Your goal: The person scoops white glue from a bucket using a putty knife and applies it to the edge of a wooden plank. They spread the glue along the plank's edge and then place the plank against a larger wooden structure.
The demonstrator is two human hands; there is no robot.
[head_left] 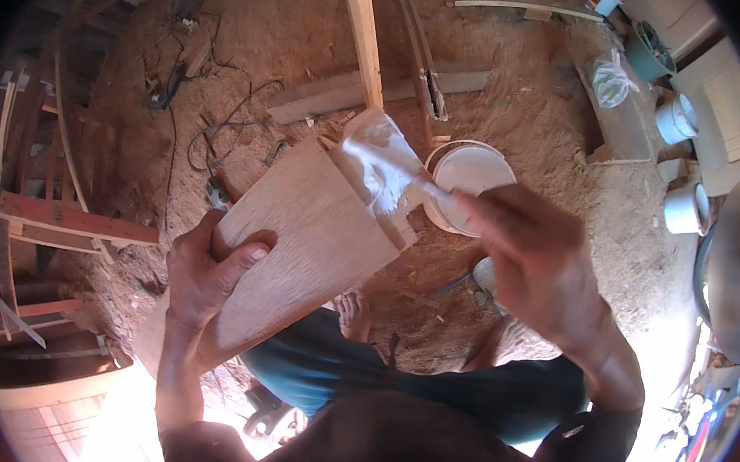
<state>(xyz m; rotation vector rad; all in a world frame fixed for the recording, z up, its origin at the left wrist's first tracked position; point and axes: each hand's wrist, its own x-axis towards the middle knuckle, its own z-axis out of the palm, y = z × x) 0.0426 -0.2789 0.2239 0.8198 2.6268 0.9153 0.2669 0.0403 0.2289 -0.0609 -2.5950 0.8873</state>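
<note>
A wide, pale wooden board (300, 234) slants across my lap, rising toward the far right. My left hand (207, 262) grips its left edge, with the thumb on the upper face and the fingers partly hidden. Wet white paste (383, 193) coats the stepped far end of the board. My right hand (538, 253) is closed around a thin whitish stick (413, 176), whose tip is over the paste. Motion blurs the stick, and whether its end is a brush cannot be made out. A round white tub (477, 174) stands just beyond my right hand.
A wooden beam (365, 39) runs away from the board's far end. Planks (328, 96) and a dark cable (239, 125) lie on the dirt floor. Wooden frames (75, 221) stand at left. Paint-type buckets (686, 210) and a clear plastic bag (612, 83) are at right.
</note>
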